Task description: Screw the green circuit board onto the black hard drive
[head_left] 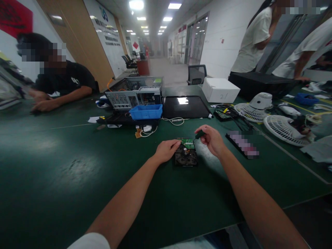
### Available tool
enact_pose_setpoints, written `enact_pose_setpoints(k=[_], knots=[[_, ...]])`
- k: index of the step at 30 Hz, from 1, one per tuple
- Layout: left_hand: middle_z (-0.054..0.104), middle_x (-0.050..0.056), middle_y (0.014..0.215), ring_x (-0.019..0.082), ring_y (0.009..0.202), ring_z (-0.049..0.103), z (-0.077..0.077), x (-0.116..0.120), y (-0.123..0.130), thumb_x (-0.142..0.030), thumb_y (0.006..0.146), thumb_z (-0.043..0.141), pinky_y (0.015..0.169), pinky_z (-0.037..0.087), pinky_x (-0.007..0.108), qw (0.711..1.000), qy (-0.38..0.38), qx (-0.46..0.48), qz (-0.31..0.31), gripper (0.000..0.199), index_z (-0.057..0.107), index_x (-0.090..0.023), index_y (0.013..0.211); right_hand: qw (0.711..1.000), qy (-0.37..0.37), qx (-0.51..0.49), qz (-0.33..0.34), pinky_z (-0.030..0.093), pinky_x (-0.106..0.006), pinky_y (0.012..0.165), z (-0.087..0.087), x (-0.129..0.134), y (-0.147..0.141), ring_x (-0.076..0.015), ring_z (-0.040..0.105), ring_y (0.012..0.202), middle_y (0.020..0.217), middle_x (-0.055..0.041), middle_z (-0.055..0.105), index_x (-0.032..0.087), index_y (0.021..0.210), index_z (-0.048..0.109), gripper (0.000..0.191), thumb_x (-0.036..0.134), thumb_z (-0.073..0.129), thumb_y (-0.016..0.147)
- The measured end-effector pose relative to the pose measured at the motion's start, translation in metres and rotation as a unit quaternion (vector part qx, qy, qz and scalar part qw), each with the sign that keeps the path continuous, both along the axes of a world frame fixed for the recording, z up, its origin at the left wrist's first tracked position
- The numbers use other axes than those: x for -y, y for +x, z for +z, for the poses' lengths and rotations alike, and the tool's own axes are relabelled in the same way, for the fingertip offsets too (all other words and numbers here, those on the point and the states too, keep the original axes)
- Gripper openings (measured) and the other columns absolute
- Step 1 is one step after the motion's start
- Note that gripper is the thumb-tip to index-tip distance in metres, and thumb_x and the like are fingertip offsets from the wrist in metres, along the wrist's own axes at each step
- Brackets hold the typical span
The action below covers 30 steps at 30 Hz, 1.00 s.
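A hard drive (185, 158) lies on the green table with its underside up. Its dark metal body faces me, and a green circuit board (188, 143) covers the far part. My left hand (166, 150) grips the drive's left edge, with fingertips resting on it beside the board. My right hand (212, 139) is closed around the dark handle of a small screwdriver (199, 134). The tool slants down toward the right side of the board. Whether its tip touches a screw is too small to tell.
Behind the drive stand a blue tray (146, 112), an opened computer case (135, 95) and a dark flat panel (185, 106). To the right are a white box (220, 90), fan parts (255, 107) and a phone-like slab (242, 145). A person (64, 79) sits at the left.
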State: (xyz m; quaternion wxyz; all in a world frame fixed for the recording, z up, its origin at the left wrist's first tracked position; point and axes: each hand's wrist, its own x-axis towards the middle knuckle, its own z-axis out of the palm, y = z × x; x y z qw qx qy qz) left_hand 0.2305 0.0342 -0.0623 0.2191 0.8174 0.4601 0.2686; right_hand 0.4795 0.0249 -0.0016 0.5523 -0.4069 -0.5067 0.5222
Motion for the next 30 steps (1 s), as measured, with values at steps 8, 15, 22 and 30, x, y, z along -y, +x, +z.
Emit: enact_pose_setpoints(k=[8, 15, 22, 30], knots=[[0.074, -0.002, 0.125, 0.022, 0.111, 0.070, -0.0013, -0.0003, 0.0007, -0.044, 0.105, 0.046, 0.098, 0.053, 0.034, 1.000, -0.003, 0.013, 0.002, 0.037, 0.071, -0.031, 0.128, 0.998, -0.034, 0.019, 0.057, 0.023, -0.024, 0.043, 0.0056, 0.0040, -0.0004, -0.0086, 0.043, 0.051, 0.094, -0.0067, 0.074, 0.020, 0.098, 0.072, 0.026, 0.042, 0.066, 0.085], [0.075, -0.001, 0.122, 0.021, 0.103, 0.072, -0.0011, 0.0006, -0.0011, -0.041, 0.100, 0.056, 0.092, 0.055, 0.033, 0.999, 0.013, 0.035, -0.011, 0.032, 0.073, -0.029, 0.124, 0.998, -0.045, -0.003, 0.043, 0.023, -0.026, 0.043, 0.0042, 0.0004, 0.0050, -0.0087, 0.041, 0.052, 0.093, -0.0073, 0.071, 0.018, 0.101, 0.076, 0.035, 0.046, 0.064, 0.085], [0.077, 0.003, 0.106, 0.020, 0.094, 0.070, -0.0021, -0.0026, -0.0018, -0.037, 0.100, 0.056, 0.090, 0.053, 0.033, 0.998, 0.047, 0.052, -0.005, 0.027, 0.077, -0.024, 0.111, 0.998, -0.045, -0.012, 0.037, 0.021, -0.026, 0.041, 0.0041, 0.0004, 0.0060, -0.0086, 0.041, 0.052, 0.094, -0.0065, 0.070, 0.018, 0.093, 0.074, 0.030, 0.045, 0.065, 0.083], [0.067, 0.005, 0.104, 0.015, 0.076, 0.063, 0.0017, 0.0013, -0.0027, -0.040, 0.098, 0.059, 0.072, 0.054, 0.029, 0.996, 0.043, 0.067, 0.029, 0.026, 0.079, -0.024, 0.104, 0.997, -0.042, -0.013, 0.061, 0.025, -0.027, 0.042, 0.0082, 0.0030, 0.0052, -0.0098, 0.038, 0.049, 0.088, -0.0071, 0.073, 0.019, 0.088, 0.071, 0.031, 0.048, 0.061, 0.087]])
